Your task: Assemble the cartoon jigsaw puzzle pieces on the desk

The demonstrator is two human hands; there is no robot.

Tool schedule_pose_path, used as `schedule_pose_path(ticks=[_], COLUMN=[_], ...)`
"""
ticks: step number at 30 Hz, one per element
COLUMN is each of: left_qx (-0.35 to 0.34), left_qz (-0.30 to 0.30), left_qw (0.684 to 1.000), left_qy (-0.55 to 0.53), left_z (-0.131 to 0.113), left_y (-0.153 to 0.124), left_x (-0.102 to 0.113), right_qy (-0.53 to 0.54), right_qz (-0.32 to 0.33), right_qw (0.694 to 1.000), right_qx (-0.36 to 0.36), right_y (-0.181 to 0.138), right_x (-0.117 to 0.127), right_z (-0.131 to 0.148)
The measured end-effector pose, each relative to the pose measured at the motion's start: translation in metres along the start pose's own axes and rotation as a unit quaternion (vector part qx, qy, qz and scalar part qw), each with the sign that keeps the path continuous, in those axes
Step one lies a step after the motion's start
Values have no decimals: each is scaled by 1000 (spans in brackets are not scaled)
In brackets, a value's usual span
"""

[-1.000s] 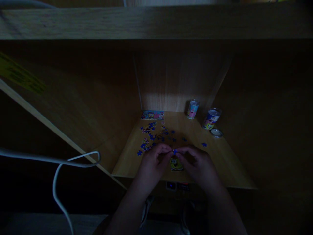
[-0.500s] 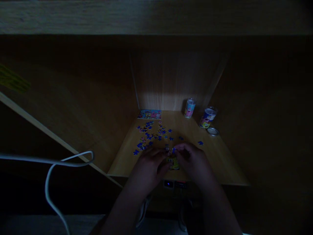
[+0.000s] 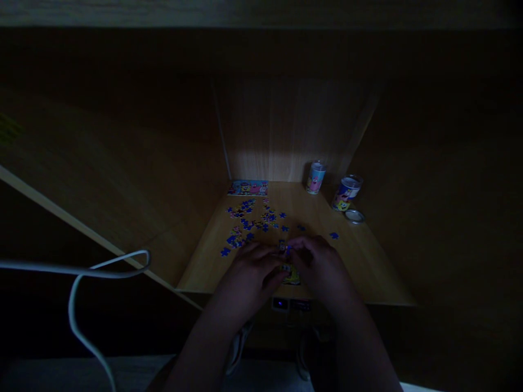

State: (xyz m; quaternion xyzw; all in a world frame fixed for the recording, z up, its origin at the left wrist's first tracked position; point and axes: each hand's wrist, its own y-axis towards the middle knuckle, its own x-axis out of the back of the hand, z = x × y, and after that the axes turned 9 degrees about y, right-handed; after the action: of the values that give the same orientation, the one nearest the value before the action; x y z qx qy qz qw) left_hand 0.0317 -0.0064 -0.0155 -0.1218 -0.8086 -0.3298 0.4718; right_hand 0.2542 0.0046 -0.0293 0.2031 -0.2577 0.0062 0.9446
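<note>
In the dim head view, a small joined section of jigsaw puzzle (image 3: pixel 292 276), mostly yellow, lies near the front edge of the wooden surface. My left hand (image 3: pixel 252 269) curls at its left side, with thumb and fingertips gripping its edge. Between the fingertips of my right hand (image 3: pixel 321 264) is a blue-backed puzzle piece (image 3: pixel 289 250), held at the section's top edge. Another puzzle piece (image 3: pixel 281 244) shows just beyond the fingers. Darkness and my fingers hide part of the joined section.
Loose puzzle pieces (image 3: pixel 247 223) are scattered on the wooden surface (image 3: pixel 368 272), many blue side up. A picture card (image 3: pixel 248 188) lies at the back left. Two cartoon cans (image 3: pixel 314 178) (image 3: pixel 346 193) and a round lid (image 3: pixel 354 216) are at right. A white cable (image 3: pixel 73 310) hangs at left.
The view has shifted slightly, so the whole scene sits a little higher. My right hand's blue piece has moved slightly left, closer to the joined section's top edge.
</note>
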Motion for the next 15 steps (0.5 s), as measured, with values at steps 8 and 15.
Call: schedule_pose_path(ticks=[8, 15], left_qx=[-3, -11], left_qz=[9, 14], left_qw=[1000, 1000], left_qy=[-2, -5], left_z=[2, 3], left_y=[0, 0], left_x=[-3, -3], right_qy=[-48, -122], right_qz=[11, 20], right_qw=[999, 992], right_qx=[9, 37], right_y=[2, 4], right_x=[-1, -3], right_z=[3, 4])
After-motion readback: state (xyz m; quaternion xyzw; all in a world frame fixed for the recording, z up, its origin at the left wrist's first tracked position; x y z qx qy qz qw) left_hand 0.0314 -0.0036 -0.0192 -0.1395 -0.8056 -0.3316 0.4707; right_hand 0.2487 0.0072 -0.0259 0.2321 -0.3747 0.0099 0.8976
